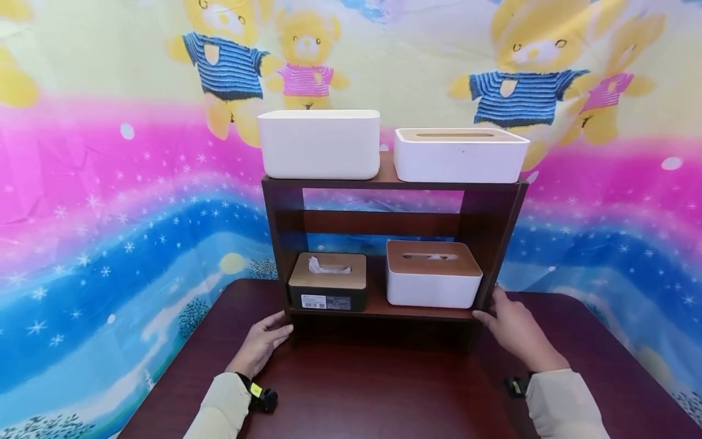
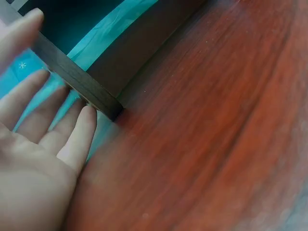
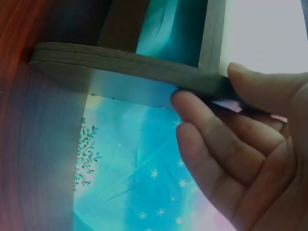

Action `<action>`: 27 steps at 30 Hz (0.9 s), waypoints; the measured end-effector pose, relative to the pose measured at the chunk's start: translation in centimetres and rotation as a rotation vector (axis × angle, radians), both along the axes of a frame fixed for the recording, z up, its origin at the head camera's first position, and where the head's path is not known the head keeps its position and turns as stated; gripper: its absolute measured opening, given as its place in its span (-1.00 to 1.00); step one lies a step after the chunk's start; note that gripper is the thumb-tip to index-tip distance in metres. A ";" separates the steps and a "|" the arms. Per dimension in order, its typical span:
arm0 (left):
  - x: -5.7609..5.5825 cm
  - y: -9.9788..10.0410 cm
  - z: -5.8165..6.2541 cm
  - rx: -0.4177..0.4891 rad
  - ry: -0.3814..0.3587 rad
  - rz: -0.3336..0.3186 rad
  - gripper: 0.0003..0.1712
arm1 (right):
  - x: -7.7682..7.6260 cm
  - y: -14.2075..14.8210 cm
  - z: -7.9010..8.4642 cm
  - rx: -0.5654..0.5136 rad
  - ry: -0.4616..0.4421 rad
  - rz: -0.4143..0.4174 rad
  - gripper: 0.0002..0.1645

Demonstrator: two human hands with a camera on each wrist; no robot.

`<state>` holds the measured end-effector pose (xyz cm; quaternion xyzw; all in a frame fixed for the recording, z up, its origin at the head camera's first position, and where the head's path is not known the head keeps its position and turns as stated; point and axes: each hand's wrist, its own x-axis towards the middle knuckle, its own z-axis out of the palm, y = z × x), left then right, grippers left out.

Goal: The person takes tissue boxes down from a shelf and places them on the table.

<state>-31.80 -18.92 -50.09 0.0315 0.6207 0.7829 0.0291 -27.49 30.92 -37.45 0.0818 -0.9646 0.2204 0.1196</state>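
Note:
A dark brown wooden shelf (image 1: 381,223) stands on the table with a box at each side of its two levels. At its lower left side, my left hand (image 1: 260,344) holds the side panel (image 2: 79,79), fingers along the outside and thumb by the front edge. My right hand (image 1: 518,329) grips the opposite side panel (image 3: 144,62), its thumb at the front and its fingers bent around the outer face. On the lower board sit a black tissue box (image 1: 328,277) with a wooden lid and a white tissue box (image 1: 433,286) with a brown lid.
Up top are a plain white box (image 1: 320,146) at the left and a white tissue box (image 1: 460,157) with a slotted lid at the right. The reddish-brown table (image 1: 378,390) reaches toward me. A printed bear curtain (image 1: 137,244) hangs behind and beside it.

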 end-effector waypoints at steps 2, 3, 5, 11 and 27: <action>0.1 0.1 -0.3 -0.038 0.001 0.012 -0.20 | 0.3 -0.1 -0.1 0.014 0.000 -0.005 -0.14; 0.2 0.2 -0.4 -0.057 0.003 0.015 -0.20 | 0.4 -0.2 -0.1 0.018 -0.004 -0.006 -0.14; 0.2 0.2 -0.5 -0.091 0.005 0.018 -0.22 | 0.5 -0.3 0.0 0.030 -0.009 -0.006 -0.14; -0.2 0.2 -0.2 -0.154 0.020 0.014 -0.43 | 0.5 -0.3 0.4 0.057 -0.005 -0.017 -0.18; -0.4 0.1 0.0 -0.228 0.012 0.017 -0.46 | 0.6 -0.3 0.5 0.052 -0.050 -0.014 -0.26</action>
